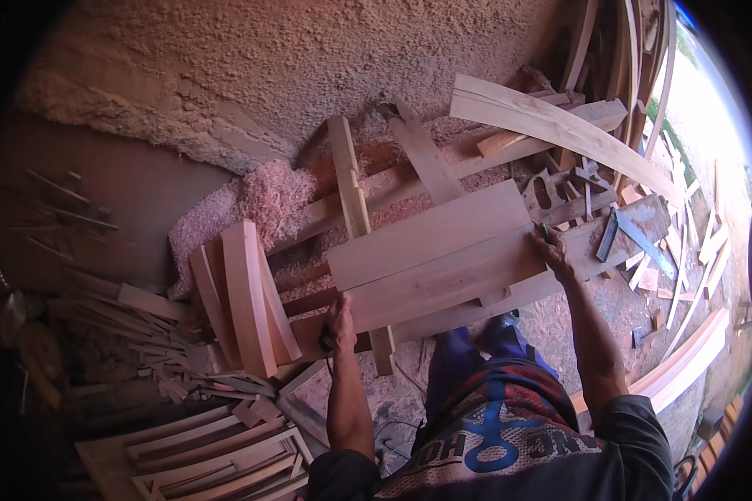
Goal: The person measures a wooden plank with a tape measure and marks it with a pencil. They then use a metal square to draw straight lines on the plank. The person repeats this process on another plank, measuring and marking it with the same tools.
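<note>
My fingers (342,306) at both ends of the near board (451,280).
Left hand (340,323) and right hand (554,250) touch it, gripping or not I cannot tell; its long axis slants rightward and away, beside a second board (430,227), over a crosswise batten (351,192).

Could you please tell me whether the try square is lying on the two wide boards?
No, the try square lies to the right of the two wide boards, with a clear gap between.

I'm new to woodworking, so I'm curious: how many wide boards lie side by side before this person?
2: the far board, and the near board between left hand and right hand. Others may be hidden underneath.
</note>
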`<state>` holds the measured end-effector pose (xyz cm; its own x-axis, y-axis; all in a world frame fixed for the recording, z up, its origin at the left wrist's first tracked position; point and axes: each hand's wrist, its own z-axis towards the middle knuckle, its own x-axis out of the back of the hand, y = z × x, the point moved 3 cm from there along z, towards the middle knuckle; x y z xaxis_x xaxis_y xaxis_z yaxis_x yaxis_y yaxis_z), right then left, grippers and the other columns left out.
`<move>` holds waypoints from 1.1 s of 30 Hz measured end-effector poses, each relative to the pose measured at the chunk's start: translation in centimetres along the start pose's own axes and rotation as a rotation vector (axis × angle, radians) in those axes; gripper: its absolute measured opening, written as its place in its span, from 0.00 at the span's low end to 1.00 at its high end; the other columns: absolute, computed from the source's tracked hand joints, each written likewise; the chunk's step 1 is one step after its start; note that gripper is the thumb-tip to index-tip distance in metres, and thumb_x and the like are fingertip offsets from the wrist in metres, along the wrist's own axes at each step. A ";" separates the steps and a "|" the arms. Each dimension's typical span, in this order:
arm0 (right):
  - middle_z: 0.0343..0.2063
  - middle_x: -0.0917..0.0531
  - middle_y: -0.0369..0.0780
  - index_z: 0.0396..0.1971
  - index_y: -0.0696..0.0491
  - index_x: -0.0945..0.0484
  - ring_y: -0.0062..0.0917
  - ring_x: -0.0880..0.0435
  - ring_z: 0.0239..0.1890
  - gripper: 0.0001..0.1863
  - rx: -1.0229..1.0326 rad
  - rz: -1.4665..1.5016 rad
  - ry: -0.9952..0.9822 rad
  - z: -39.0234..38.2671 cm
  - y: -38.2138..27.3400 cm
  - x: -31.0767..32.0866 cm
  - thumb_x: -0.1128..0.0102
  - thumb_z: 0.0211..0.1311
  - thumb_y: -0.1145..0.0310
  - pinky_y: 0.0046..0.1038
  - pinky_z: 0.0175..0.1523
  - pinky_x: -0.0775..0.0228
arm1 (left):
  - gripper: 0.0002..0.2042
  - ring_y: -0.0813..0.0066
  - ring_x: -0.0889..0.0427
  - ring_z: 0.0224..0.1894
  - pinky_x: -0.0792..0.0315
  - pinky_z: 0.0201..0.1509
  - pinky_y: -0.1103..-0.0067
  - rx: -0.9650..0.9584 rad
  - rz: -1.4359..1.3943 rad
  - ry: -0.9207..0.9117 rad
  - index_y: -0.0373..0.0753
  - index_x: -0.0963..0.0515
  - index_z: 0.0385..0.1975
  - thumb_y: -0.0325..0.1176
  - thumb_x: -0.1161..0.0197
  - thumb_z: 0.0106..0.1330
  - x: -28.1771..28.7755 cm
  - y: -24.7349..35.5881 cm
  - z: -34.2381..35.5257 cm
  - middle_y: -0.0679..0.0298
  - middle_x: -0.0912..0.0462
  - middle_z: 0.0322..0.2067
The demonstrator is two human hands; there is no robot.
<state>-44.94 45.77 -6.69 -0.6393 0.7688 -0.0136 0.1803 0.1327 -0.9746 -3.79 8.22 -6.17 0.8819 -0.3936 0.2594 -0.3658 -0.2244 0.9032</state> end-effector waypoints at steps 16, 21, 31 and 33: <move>0.31 0.22 0.23 0.57 0.57 0.19 0.08 0.27 0.33 0.24 -0.005 0.254 0.003 0.9 2.5 0.0 0.31 0.66 0.60 0.18 0.39 0.30 | 0.33 0.54 0.26 0.63 0.29 0.65 0.60 0.150 0.019 -0.042 0.35 0.32 0.68 0.54 0.41 0.72 -0.1 0.9 -0.9 0.50 0.28 0.64; 0.31 0.21 0.24 0.58 0.55 0.19 0.08 0.25 0.34 0.25 -0.011 0.130 0.031 0.7 1.4 0.3 0.31 0.65 0.59 0.18 0.41 0.29 | 0.35 0.53 0.28 0.65 0.30 0.66 0.59 0.165 0.035 -0.052 0.35 0.33 0.69 0.55 0.41 0.72 0.1 0.0 -0.5 0.49 0.30 0.66; 0.35 0.16 0.29 0.58 0.56 0.19 0.15 0.21 0.39 0.29 -0.034 -0.135 0.086 1.0 -0.2 0.1 0.36 0.67 0.48 0.25 0.47 0.27 | 0.40 0.54 0.33 0.69 0.34 0.69 0.54 0.273 -0.100 -0.151 0.43 0.39 0.73 0.65 0.43 0.69 -0.4 0.2 2.8 0.54 0.34 0.69; 0.37 0.14 0.31 0.57 0.56 0.19 0.16 0.20 0.40 0.30 -0.161 -0.133 0.025 1.8 -0.1 0.4 0.38 0.68 0.45 0.27 0.48 0.26 | 0.43 0.54 0.35 0.71 0.36 0.71 0.53 0.266 -0.057 -0.146 0.44 0.42 0.75 0.66 0.43 0.68 -0.3 0.3 3.7 0.53 0.36 0.71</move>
<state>-46.54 44.94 -7.03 -0.6470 0.7530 0.1200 0.2145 0.3308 -0.9190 -5.30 4.97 -7.21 0.8584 -0.4930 0.1418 -0.3988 -0.4676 0.7888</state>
